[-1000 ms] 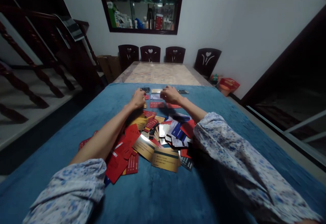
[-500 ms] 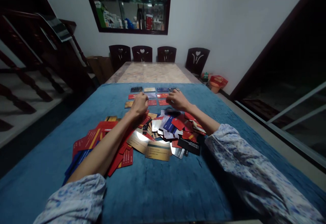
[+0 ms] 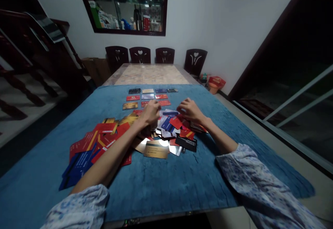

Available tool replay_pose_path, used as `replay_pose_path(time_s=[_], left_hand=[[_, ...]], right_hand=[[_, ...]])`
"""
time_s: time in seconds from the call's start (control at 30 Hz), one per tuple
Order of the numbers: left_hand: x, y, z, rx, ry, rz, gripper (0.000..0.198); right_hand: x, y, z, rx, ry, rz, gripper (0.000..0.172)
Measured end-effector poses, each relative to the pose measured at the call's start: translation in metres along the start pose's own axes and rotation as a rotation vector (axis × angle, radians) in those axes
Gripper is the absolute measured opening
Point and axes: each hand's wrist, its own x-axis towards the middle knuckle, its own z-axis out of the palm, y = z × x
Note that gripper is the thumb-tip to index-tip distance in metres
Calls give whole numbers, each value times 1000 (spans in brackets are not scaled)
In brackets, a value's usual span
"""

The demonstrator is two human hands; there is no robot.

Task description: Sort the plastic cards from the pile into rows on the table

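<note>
Head view, hands [image 3: 152, 112] [image 3: 191, 111] drawn back from card rows [image 3: 148, 97] toward card pile [image 3: 168, 125], fingers half-curled, grip unclear

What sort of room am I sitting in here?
Probably a home dining room: there's a long table partly under a blue cloth, dark chairs beyond it, and a wall cabinet full of household items.

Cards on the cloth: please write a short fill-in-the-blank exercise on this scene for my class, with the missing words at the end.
1. The loose cards lie on a ____ cloth.
2. Counting the neat card rows from the far end, the left hand partly hides row number ____.
3. Beyond the table stand ____ dark chairs.
Missing words: blue; three; four.
</note>
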Motion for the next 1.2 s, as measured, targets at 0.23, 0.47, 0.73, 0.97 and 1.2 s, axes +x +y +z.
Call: replay_pose_path(time_s=[0.23,0.47,0.73,0.97,1.2], left_hand=[[-6,39,0,3,-131,75,24],[-16,66,0,16,-256,175,23],[-23,75,1,69,-333,270,26],[-22,69,-1,80,-327,267,26],[-18,64,-8,87,-357,189,16]], right_hand=[[-32,2,-1,91,37,-11,18],[-44,2,1,139,48,-75,20],[-45,-6,5,182,4,-125,24],[-47,-5,6,193,-31,-103,29],[-47,-7,7,202,-34,-99,30]])
